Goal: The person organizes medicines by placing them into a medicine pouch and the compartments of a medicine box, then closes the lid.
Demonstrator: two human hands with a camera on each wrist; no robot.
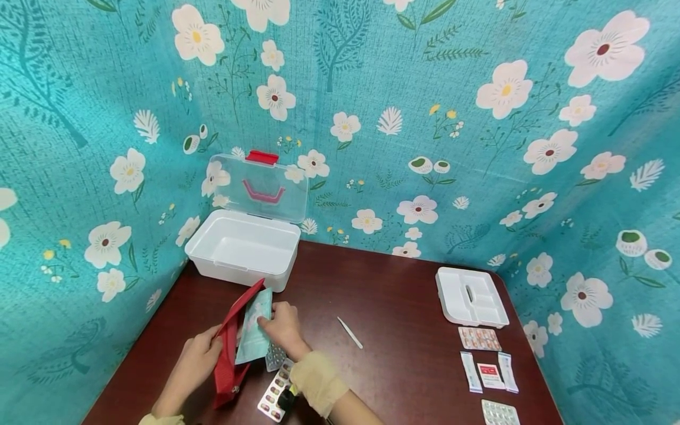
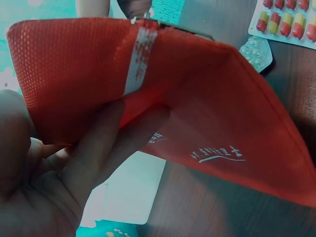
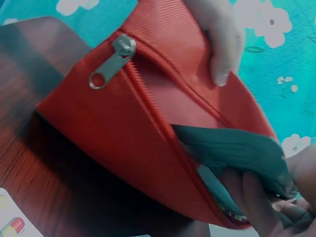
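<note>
My left hand (image 1: 196,360) grips a red zip pouch (image 1: 225,360) by its side and holds it upright. The right wrist view shows the pouch's zipper undone, its metal zipper pull (image 3: 113,64) at one end. My right hand (image 1: 284,330) pinches a flat teal packet (image 1: 255,330) beside the pouch; in the right wrist view the packet (image 3: 232,148) sits partly inside the mouth, the rest showing above the zipper. Below my right wrist lie a red-and-yellow capsule blister pack (image 1: 273,392), a silver blister pack (image 1: 275,357) and a small dark object (image 1: 287,400).
A white box (image 1: 218,268) with its clear lid (image 1: 260,183) raised stands behind the pouch. A thin white stick (image 1: 349,332) lies mid-table. At the right are a white divided tray (image 1: 448,310), a blister pack (image 1: 480,339), slim packets (image 1: 471,372), a red-and-white packet (image 1: 490,376) and another blister pack (image 1: 499,413).
</note>
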